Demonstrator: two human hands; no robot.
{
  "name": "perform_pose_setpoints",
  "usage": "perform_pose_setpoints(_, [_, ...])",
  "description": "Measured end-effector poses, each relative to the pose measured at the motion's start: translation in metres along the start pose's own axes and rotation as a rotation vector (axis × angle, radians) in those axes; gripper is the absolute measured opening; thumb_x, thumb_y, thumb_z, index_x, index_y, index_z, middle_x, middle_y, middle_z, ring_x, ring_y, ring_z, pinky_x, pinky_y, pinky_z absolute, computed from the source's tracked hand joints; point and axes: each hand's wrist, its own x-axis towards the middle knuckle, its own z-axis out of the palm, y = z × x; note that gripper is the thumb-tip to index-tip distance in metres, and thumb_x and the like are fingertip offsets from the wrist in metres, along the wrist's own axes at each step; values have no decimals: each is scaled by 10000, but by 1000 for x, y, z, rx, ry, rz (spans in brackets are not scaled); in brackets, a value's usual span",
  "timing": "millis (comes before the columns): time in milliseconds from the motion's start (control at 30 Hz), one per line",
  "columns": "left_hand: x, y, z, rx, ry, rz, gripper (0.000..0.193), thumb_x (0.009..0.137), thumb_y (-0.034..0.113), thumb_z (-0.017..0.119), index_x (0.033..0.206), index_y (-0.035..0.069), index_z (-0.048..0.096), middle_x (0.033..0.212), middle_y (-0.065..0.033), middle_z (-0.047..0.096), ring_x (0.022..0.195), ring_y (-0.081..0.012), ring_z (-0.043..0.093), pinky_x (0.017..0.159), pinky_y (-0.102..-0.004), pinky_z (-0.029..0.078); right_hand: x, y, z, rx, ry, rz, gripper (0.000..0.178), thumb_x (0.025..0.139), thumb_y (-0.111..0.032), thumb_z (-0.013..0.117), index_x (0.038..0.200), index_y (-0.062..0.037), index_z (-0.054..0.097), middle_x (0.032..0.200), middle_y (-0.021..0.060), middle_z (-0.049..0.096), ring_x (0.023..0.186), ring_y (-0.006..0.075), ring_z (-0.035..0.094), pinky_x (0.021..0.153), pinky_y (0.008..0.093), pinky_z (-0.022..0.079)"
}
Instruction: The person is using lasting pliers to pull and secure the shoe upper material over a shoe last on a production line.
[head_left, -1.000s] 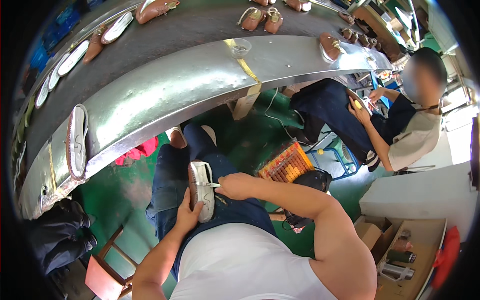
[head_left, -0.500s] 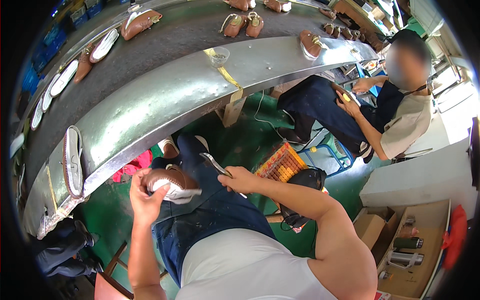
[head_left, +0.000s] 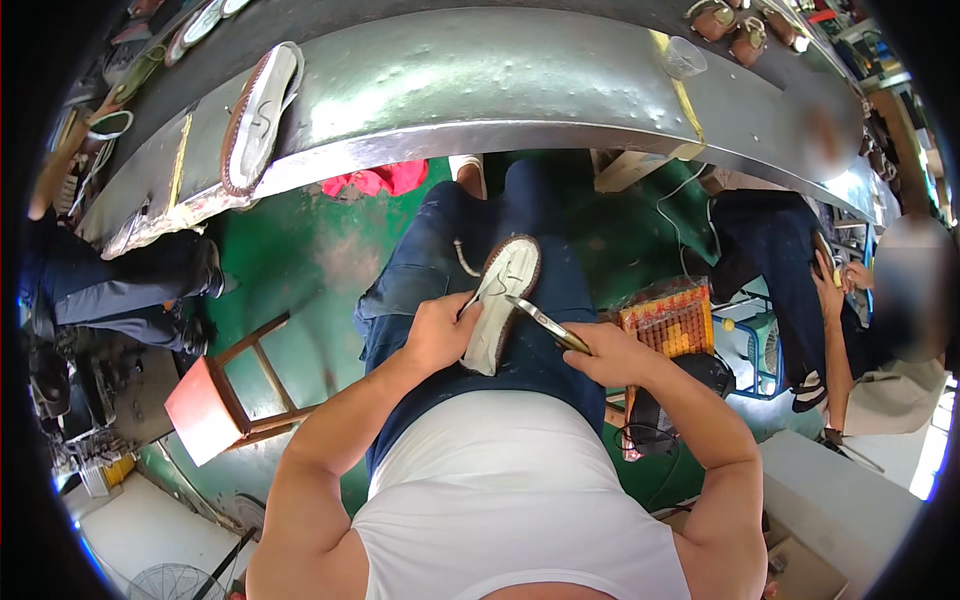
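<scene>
Above my lap, my left hand (head_left: 438,333) is closed on the side edge of a shoe (head_left: 508,272). The shoe's whitish underside faces up, rimmed by brown upper, and a pale lace end sticks out past its left side. In my right hand (head_left: 607,353) is a pair of metal pliers (head_left: 545,324), gripped by the handles. Their tip reaches the middle of the underside; whether the jaws pinch anything there is too small to tell.
A metal-edged bench (head_left: 480,85) curves across ahead, with a white-soled shoe (head_left: 262,118) at its left edge and a clear cup (head_left: 684,58) further right. A red-topped stool (head_left: 205,410) stands left. People sit at both sides; a beaded seat cover (head_left: 668,318) lies right.
The shoe has been turned, showing its underside instead of its brown upper and white side. The pliers have come from apart to its middle. My view has swung left.
</scene>
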Motion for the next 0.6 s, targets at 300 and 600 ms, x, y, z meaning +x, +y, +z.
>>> perform_pose_setpoints(300, [-1,-4,6,49,104,45,256,913,214,624,1019,2,718,805,-234,676,696,-359,684,637,-394,533,27,-37,-28,-177,-209,-1,288,903,-194,605,1067,41,575,976,272,656,975,443,626,847,476,499])
perform_pose_setpoints(600, [3,-13,17,-66,142,16,317,885,220,681,1049,-50,701,812,-224,701,683,-246,716,632,-334,544,30,-54,-40,-266,-321,92,280,908,-209,605,1021,46,595,965,271,656,971,423,637,841,466,503])
